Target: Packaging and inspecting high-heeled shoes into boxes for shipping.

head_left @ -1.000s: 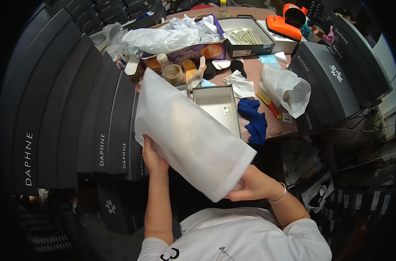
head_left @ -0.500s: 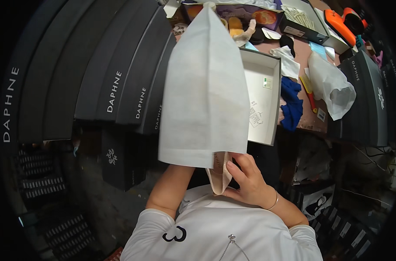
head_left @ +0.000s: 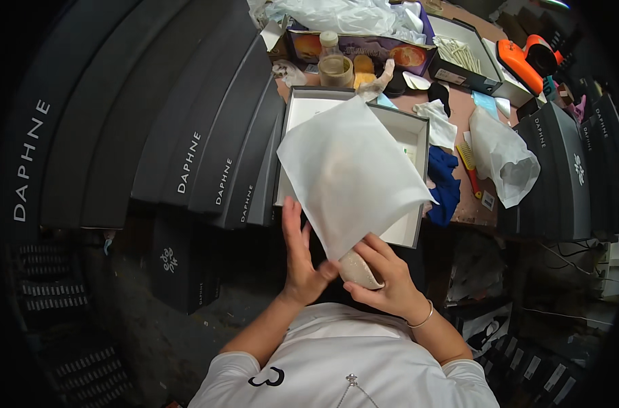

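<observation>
A white fabric dust bag [head_left: 350,173] is held up in front of me, over an open shoe box [head_left: 411,139] with a white inside. A pale beige shoe [head_left: 359,267] pokes out of the bag's lower end. My right hand [head_left: 385,277] grips that shoe end and the bag's mouth. My left hand [head_left: 299,255] is flat against the bag's lower left edge, fingers straight, thumb touching the shoe. Most of the shoe is hidden inside the bag.
Stacked dark shoe boxes [head_left: 187,129] fill the left; more stand at the right [head_left: 561,170]. The brown table [head_left: 462,211] holds a blue cloth [head_left: 445,183], a bagged shoe [head_left: 503,160], a bottle [head_left: 334,64], an orange tool [head_left: 523,61] and plastic wrapping [head_left: 343,17].
The bag has swung from upright to tilted right and now sits lower over the open box. My left hand came out from behind the bag to its left edge.
</observation>
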Motion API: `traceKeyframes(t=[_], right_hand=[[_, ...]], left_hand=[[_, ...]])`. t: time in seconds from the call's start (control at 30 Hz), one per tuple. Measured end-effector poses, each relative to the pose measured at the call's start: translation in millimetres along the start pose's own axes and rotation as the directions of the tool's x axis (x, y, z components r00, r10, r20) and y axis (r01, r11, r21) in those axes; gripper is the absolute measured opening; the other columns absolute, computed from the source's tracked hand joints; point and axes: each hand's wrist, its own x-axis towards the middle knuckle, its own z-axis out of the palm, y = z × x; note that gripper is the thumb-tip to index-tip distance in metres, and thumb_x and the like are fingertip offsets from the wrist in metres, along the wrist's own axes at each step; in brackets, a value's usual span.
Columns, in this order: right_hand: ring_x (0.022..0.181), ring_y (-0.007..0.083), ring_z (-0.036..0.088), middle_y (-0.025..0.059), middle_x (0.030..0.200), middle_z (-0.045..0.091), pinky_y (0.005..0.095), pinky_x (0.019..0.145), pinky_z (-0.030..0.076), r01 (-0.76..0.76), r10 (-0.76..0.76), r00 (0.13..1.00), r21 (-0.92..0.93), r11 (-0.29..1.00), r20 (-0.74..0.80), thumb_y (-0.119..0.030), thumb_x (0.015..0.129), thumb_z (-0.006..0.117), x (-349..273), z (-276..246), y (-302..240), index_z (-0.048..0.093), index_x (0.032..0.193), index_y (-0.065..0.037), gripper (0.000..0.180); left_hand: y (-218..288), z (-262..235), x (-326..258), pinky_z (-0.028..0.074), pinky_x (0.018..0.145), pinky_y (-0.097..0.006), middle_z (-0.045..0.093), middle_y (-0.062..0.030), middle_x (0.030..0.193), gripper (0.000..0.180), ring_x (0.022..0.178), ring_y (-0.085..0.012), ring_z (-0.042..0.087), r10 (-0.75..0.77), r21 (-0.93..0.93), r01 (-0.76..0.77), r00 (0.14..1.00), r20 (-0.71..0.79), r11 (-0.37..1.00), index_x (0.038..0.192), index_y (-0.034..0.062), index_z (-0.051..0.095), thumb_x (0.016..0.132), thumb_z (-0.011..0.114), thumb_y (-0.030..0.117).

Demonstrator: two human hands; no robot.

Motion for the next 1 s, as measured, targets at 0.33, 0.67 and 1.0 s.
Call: traceKeyframes(t=[0.33,0.67,1.0], right_hand=[[0.127,0.0278,0.048,0.0198,0.139,0.048,0.0358,0.104,0.038,-0.161,0.141,0.987,0.389,0.907,0.079,-0.014,0.075,0.075,5.9,-4.7,-2.0,0.053,0.13,0.004,0.062],[0.117,0.0278,0.056,0.0192,0.135,0.051,0.0361,0.1,0.044,-0.346,0.342,0.926,0.723,0.598,0.159,-0.017,0.078,0.073,2.3,-13.3,-1.6,0.051,0.128,0.009,0.06],[0.122,0.0215,0.051,0.0086,0.131,0.053,0.0394,0.107,0.039,0.06,0.417,0.909,0.989,-0.136,0.002,-0.024,0.085,0.068,40.7,16.7,7.7,0.044,0.135,-0.004,0.06]], left_hand=[[9.4,-31.7,0.3,0.045,0.096,-0.035,0.05,-0.0183,0.129,0.031,0.116,-0.0302,0.053,0.165,0.414,-0.149,0.986,-0.004,0.898,0.118,-0.0001,0.061,0.093,0.061,0.019],[11.7,-28.5,-6.5,0.048,0.072,-0.029,0.061,-0.0119,0.091,0.01,0.081,-0.0222,0.061,0.313,0.476,-0.267,0.949,-0.019,0.838,0.099,-0.0008,0.063,0.09,0.062,0.005],[51.6,-3.6,-11.2,0.044,0.052,-0.029,0.056,-0.0105,0.075,0.009,0.061,-0.0216,0.057,0.53,0.276,-0.576,0.817,0.228,0.769,0.094,0.0005,0.058,0.091,0.061,0.008]])
